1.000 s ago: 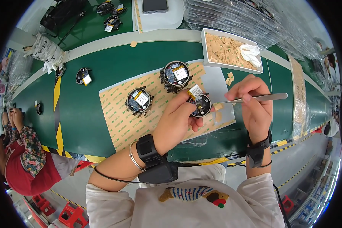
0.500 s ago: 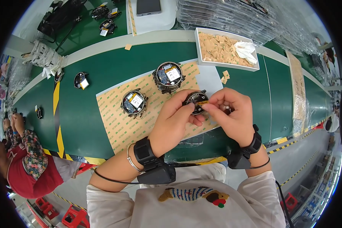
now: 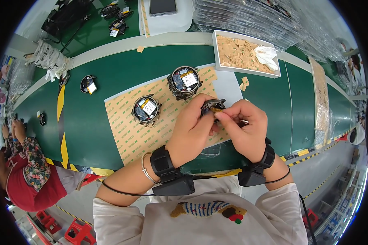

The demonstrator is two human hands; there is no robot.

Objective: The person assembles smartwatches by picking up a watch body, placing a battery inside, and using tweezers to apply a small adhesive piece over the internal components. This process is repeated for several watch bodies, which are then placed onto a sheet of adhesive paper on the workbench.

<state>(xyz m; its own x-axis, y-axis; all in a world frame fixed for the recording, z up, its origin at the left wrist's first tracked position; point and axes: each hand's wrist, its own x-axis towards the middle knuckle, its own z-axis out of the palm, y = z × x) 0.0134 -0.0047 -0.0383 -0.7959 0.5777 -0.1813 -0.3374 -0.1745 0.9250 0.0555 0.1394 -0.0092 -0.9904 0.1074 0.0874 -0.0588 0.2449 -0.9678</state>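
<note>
Over the edge of a tan adhesive sheet, my left hand grips an open round black watch case, its fingers closed around the near left side. My right hand is closed, thumb and forefinger pinching at a small orange strip in the case. The strip's far end and the fingertips under the case are hidden. Farther left on the sheet lies an opened watch case with a white battery label facing up. Behind it stands a stack of similar watch cases.
A white box of small tan adhesive pieces, with a crumpled white tissue, sits at the back right. Loose tan squares lie before it. Another watch case is at left. Clear plastic trays are piled behind. A co-worker sits at far left.
The watch case is now tilted more in my hands, and its interior shows less. My right fingers have shifted slightly left over the orange strip. My left hand keeps its grip.
</note>
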